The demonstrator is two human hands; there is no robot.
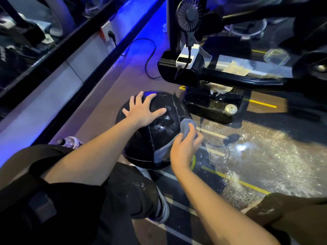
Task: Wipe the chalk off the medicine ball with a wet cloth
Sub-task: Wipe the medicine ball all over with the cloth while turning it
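Knee: bent leg in black, chalk-flecked trousers (134,190), lay below both hands, between the forearms.
Shoe: grey-and-white sneaker (161,206), sat under the right forearm, on the striped floor.
Right hand (185,147): curled round a blue-grey damp cloth (185,129), thumb over the top, pressed it to the ball's right flank.
Cloth tail: hung down the ball's lower right side, just left of the right wrist.
Ball: large round black stitched-leather medicine ball (152,131), rested on the floor under both hands, glossy wet patch between them.
Left hand (144,110): fingers spread wide and straight, palm flat on the ball's upper left, held nothing.
Bottle: clear plastic bottle with a dark cap (70,141), lay beside the left forearm, left of the ball.
Floor right of right hand: dark gym floor with yellow and white lines (256,156), dusted with white chalk scatter.
Beyond the ball: black machine base (212,105), carried a silver round cap and crumpled tissue.
Farther still: small black handheld fan (189,15) plugged into a white power bank (187,56), stood above the left hand's fingertips.
Far left of left hand: black cable (148,55), ran to a wall socket.
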